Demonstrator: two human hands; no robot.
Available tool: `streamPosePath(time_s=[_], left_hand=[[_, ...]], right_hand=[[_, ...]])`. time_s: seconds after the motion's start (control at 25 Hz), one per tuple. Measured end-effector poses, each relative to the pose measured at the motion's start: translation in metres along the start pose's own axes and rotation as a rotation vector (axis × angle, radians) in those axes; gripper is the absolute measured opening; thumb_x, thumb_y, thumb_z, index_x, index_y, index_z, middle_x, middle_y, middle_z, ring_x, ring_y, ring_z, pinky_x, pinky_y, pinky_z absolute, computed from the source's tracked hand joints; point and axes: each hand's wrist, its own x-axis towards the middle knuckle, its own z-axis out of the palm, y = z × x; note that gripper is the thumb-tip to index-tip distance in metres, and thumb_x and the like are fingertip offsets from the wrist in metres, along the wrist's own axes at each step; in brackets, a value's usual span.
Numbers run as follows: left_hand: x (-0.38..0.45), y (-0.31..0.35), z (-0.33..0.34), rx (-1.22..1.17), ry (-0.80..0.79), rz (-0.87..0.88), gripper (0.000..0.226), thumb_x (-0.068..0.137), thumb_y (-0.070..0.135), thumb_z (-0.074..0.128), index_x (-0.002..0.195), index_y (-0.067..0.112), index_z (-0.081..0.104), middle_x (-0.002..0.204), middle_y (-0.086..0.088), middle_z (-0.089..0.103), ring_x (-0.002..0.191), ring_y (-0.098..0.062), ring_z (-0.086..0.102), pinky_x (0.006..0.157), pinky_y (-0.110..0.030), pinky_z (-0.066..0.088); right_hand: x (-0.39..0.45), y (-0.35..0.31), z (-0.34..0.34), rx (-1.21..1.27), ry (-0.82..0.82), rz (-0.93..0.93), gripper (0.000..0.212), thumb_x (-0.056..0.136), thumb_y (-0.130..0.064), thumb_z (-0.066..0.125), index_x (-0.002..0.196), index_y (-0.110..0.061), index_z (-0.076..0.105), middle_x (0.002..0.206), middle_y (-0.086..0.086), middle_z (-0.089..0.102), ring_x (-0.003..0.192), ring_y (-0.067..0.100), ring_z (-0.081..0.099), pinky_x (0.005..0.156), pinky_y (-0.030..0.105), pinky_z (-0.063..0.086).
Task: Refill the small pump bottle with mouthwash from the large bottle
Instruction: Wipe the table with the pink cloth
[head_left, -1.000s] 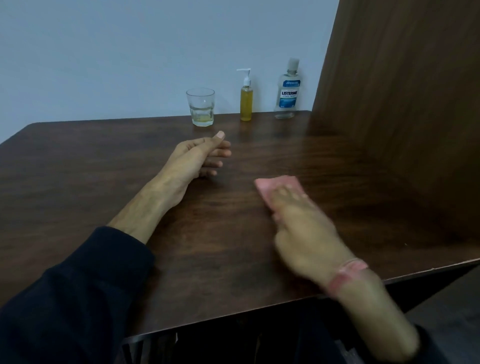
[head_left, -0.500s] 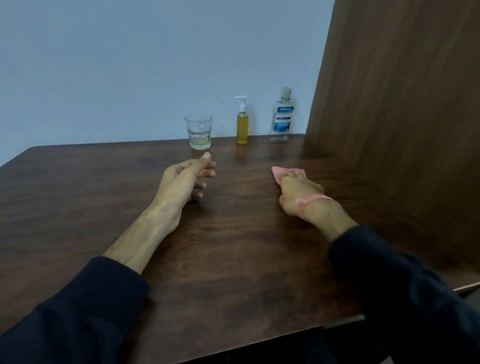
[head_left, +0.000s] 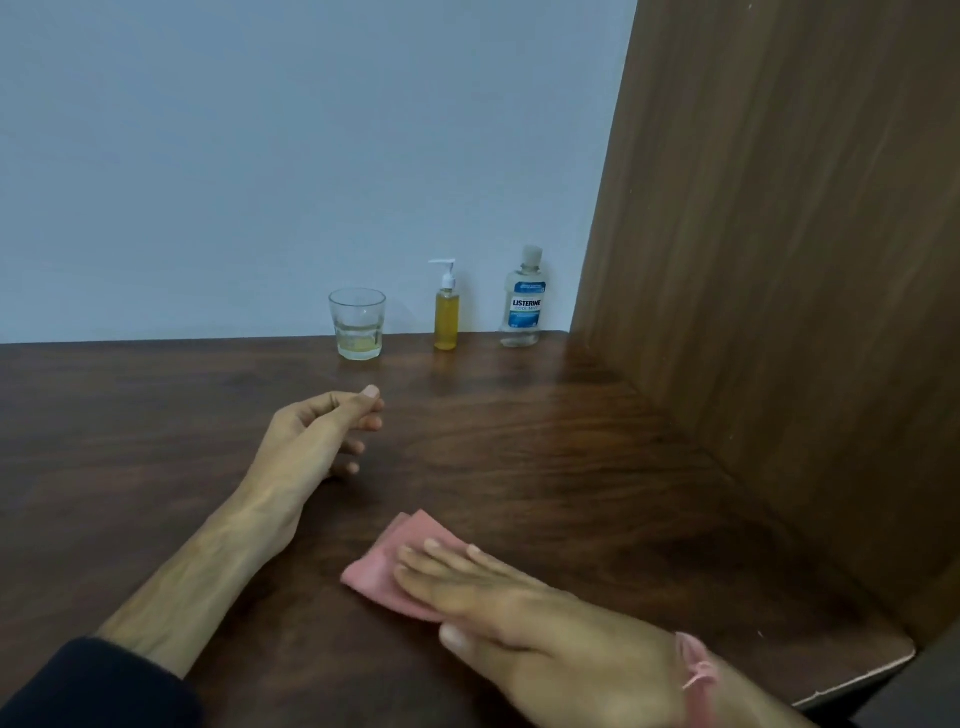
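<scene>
The fingers (head_left: 441, 558) of the right hand (head_left: 530, 623) lie flat and close together, pressing down on a pink cloth (head_left: 387, 564). The left hand (head_left: 311, 441) rests on the table (head_left: 156, 441) with its fingers loosely curled and nothing in them.

Half a second ago the cloth and the right hand were much closer to the small pump bottle (head_left: 447, 312). Now they have slid back, far from the pump bottle and near the person. That looks like wiping the table. The left hand has stayed in about the same spot.

The pump bottle stands at the back of the table, capped and looking nearly full of yellow liquid. The large bottle (head_left: 522, 304) stands just to its right, also capped, and a glass (head_left: 357, 325) stands to its left. No hand is near them. So the filling seems done, and this is clean-up.

Part of the cloth is hidden under the right hand. Any wet spots on the dark table are too hard to see. The large bottle is clear, so how much is left inside is hard to tell.
</scene>
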Motion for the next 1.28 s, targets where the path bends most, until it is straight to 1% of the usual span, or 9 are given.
streamPosePath(time_s=[0.16, 0.28, 0.36, 0.48, 0.64, 0.76, 0.88, 1.0, 1.28], left_hand=[[-0.008, 0.015, -0.012, 0.583, -0.211, -0.008, 0.062, 0.085, 0.09, 0.071, 0.079, 0.03, 0.087, 0.072, -0.004, 0.083, 0.042, -0.008, 0.055, 0.048, -0.025, 0.043], [-0.013, 0.027, -0.019, 0.671, -0.388, -0.224, 0.088, 0.074, 0.106, 0.061, 0.078, 0.024, 0.09, 0.079, -0.01, 0.087, 0.039, -0.011, 0.059, 0.037, -0.019, 0.034], [-0.014, 0.033, -0.023, 0.635, -0.393, -0.273, 0.087, 0.075, 0.106, 0.06, 0.086, 0.026, 0.093, 0.088, -0.01, 0.089, 0.047, -0.012, 0.07, 0.038, -0.018, 0.039], [-0.012, 0.035, -0.032, 0.519, -0.328, -0.292, 0.076, 0.072, 0.09, 0.08, 0.102, 0.021, 0.087, 0.094, -0.004, 0.09, 0.064, -0.014, 0.081, 0.042, -0.02, 0.05], [-0.005, 0.028, -0.043, 0.272, -0.226, -0.304, 0.062, 0.071, 0.034, 0.109, 0.117, 0.02, 0.069, 0.096, -0.003, 0.088, 0.071, -0.013, 0.083, 0.055, -0.029, 0.066], [-0.001, 0.024, -0.045, 0.153, -0.178, -0.237, 0.06, 0.078, 0.001, 0.103, 0.124, 0.016, 0.068, 0.111, -0.003, 0.09, 0.091, -0.018, 0.089, 0.067, -0.034, 0.071], [0.0, 0.017, -0.044, 0.107, -0.129, -0.088, 0.062, 0.072, 0.0, 0.105, 0.12, 0.017, 0.07, 0.116, -0.003, 0.089, 0.098, -0.022, 0.089, 0.072, -0.036, 0.071], [-0.002, 0.008, -0.033, 0.013, -0.152, 0.045, 0.062, 0.063, 0.008, 0.104, 0.114, 0.021, 0.072, 0.119, -0.004, 0.088, 0.105, -0.025, 0.089, 0.08, -0.036, 0.071], [0.003, 0.01, -0.031, 0.134, -0.179, 0.036, 0.06, 0.073, -0.023, 0.095, 0.109, 0.021, 0.079, 0.135, -0.01, 0.08, 0.111, -0.021, 0.087, 0.095, -0.039, 0.07]], right_hand=[[0.012, -0.013, -0.015, 0.675, 0.103, 0.051, 0.055, 0.116, -0.008, 0.042, 0.141, -0.054, 0.062, 0.158, -0.026, 0.053, 0.151, -0.013, 0.035, 0.129, 0.014, 0.019], [0.042, -0.013, 0.001, 0.911, 0.344, 0.152, 0.046, 0.116, -0.009, 0.043, 0.135, -0.036, 0.075, 0.14, -0.015, 0.073, 0.141, -0.001, 0.057, 0.128, 0.025, 0.032], [0.059, -0.019, 0.011, 0.84, 0.365, 0.241, 0.04, 0.116, -0.016, 0.045, 0.143, -0.036, 0.066, 0.151, -0.014, 0.063, 0.151, 0.002, 0.045, 0.133, 0.031, 0.024], [0.075, -0.036, 0.025, 0.549, 0.266, 0.272, 0.048, 0.118, -0.033, 0.04, 0.165, -0.041, 0.038, 0.175, -0.021, 0.025, 0.162, -0.005, 0.006, 0.133, 0.025, 0.002], [0.084, -0.046, 0.03, 0.133, 0.121, 0.302, 0.067, 0.116, -0.052, 0.027, 0.174, -0.027, 0.004, 0.18, -0.014, -0.007, 0.16, -0.004, -0.014, 0.119, 0.015, -0.015], [0.092, -0.051, 0.03, -0.099, 0.046, 0.281, 0.072, 0.116, -0.052, 0.025, 0.173, -0.018, -0.004, 0.18, -0.003, -0.014, 0.163, 0.007, -0.018, 0.124, 0.022, -0.017], [0.098, -0.052, 0.036, -0.3, 0.058, 0.269, 0.076, 0.116, -0.05, 0.026, 0.172, -0.013, -0.008, 0.18, 0.005, -0.016, 0.166, 0.016, -0.019, 0.133, 0.033, -0.014], [0.1, -0.047, 0.037, -0.323, 0.055, 0.322, 0.08, 0.114, -0.055, 0.025, 0.171, -0.011, -0.01, 0.18, 0.007, -0.017, 0.166, 0.02, -0.019, 0.136, 0.039, -0.007], [0.112, -0.045, 0.034, -0.268, 0.063, 0.409, 0.085, 0.111, -0.062, 0.024, 0.172, -0.01, -0.005, 0.181, 0.008, -0.01, 0.167, 0.022, -0.013, 0.136, 0.041, -0.003]])
